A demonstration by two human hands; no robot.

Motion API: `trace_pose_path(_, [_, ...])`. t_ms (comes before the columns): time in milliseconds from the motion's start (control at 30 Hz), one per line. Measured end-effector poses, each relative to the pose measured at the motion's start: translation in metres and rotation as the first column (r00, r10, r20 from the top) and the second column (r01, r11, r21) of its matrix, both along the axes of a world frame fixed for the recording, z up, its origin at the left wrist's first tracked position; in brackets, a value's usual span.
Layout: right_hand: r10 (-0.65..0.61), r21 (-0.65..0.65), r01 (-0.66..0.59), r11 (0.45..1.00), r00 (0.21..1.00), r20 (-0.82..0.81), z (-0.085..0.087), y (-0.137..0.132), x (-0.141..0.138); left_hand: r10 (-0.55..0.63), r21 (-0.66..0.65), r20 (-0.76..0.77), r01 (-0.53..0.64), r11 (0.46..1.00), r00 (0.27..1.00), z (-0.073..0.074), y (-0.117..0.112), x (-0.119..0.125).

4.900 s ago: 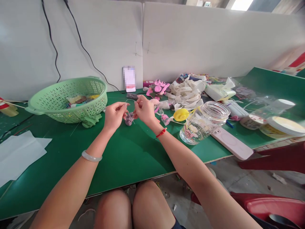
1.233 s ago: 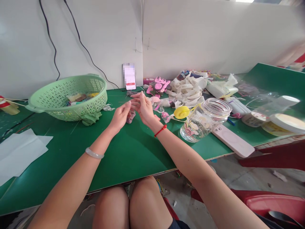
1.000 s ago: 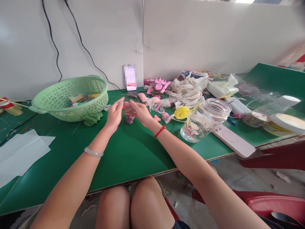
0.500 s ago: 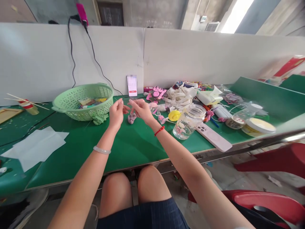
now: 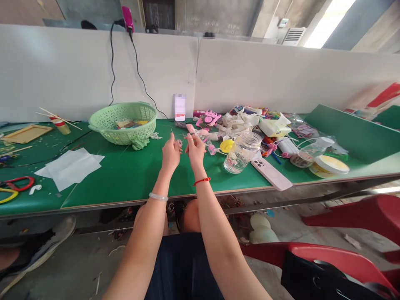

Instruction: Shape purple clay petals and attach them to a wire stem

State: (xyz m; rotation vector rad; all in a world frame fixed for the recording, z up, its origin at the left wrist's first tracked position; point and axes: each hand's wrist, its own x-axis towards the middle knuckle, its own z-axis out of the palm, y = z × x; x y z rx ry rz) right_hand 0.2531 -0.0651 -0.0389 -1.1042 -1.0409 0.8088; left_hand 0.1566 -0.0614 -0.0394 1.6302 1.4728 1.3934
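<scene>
Two hands are up over the green worktop, near the middle of its front edge. The left hand and the right hand are close but not touching. The fingers of both hands are pinched almost shut, but I can't tell if they hold anything. A little purple lump sits between the hands, too small to see well. A green basket stands by the back edge, and a glass jar stands on the right.

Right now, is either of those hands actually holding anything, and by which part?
The left hand seems to pinch a thin pale wire near its lower end, between the fingertips. Whether the right hand holds anything is too small to tell.
</scene>
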Motion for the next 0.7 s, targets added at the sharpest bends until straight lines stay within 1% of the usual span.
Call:
trace_pose_path(67, [-0.012, -0.012, 0.012, 1.000, 1.000, 0.005, 0.001, 0.007, 0.000, -0.012, 0.002, 0.043, 0.012, 1.000, 0.999, 0.002, 0.001, 0.000])
trace_pose_path(167, [-0.032, -0.040, 0.033, 0.999, 0.999, 0.028, 0.005, 0.016, 0.000, 0.014, -0.011, 0.102, -0.013, 1.000, 0.995, 0.004, -0.001, -0.002])
trace_pose_path(233, [-0.011, -0.076, 0.012, 0.997, 1.000, 0.006, 0.006, 0.017, 0.002, 0.029, -0.062, 0.159, -0.020, 0.998, 0.987, 0.003, -0.002, -0.002])
trace_pose_path(333, [0.053, -0.096, -0.054, 0.994, 0.998, -0.015, 0.003, 0.011, 0.009, -0.003, -0.131, 0.226, 0.033, 0.991, 0.974, 0.000, -0.004, 0.002])
trace_pose_path(400, [0.095, -0.071, -0.093, 0.993, 0.995, 0.024, -0.001, 0.005, 0.014, -0.035, -0.124, 0.206, 0.062, 0.990, 0.978, -0.002, -0.006, 0.006])
trace_pose_path(467, [0.124, -0.047, -0.121, 0.992, 0.990, 0.068, -0.004, -0.001, 0.019, -0.047, -0.083, 0.137, 0.059, 0.995, 0.989, -0.001, -0.009, 0.012])
trace_pose_path(567, [0.122, -0.046, -0.120, 0.992, 0.991, 0.058, -0.004, -0.005, 0.023, -0.058, -0.049, 0.051, 0.060, 0.997, 0.997, 0.003, -0.015, 0.018])
trace_pose_path(700, [0.135, -0.044, -0.133, 0.990, 0.989, 0.052, 0.000, -0.006, 0.023, -0.077, -0.058, 0.062, 0.081, 0.995, 0.995, 0.006, -0.024, 0.016])
